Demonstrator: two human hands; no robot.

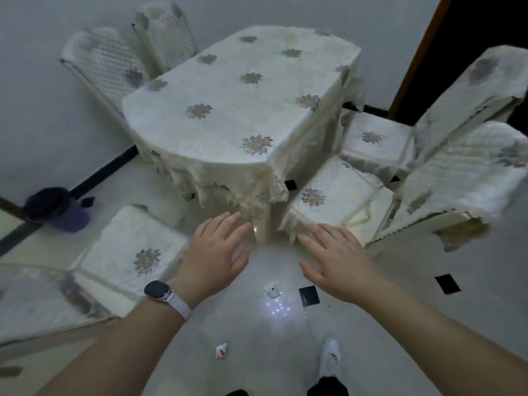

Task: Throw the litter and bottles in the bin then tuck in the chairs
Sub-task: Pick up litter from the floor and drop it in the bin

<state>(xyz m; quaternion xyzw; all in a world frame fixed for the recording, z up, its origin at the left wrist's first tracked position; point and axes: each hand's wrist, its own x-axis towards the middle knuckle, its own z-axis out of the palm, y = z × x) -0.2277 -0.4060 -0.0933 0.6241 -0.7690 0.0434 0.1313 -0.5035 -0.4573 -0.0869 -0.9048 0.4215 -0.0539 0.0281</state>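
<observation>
Left hand (217, 252) and right hand (334, 258) both spread open, empty, so the wrapper (221, 350) by the shoe (330, 355) could get stepped on if overlooked.

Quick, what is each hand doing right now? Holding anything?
Bare left hand: open, fingers straight and spread, holding nothing.
Bare right hand: open, fingers straight and spread, holding nothing.

White-red wrapper (221, 350) on floor (265, 364); cloth-covered chair (134, 252) out from table (217, 90); purple bin (61, 211) near wall (43, 124).
</observation>
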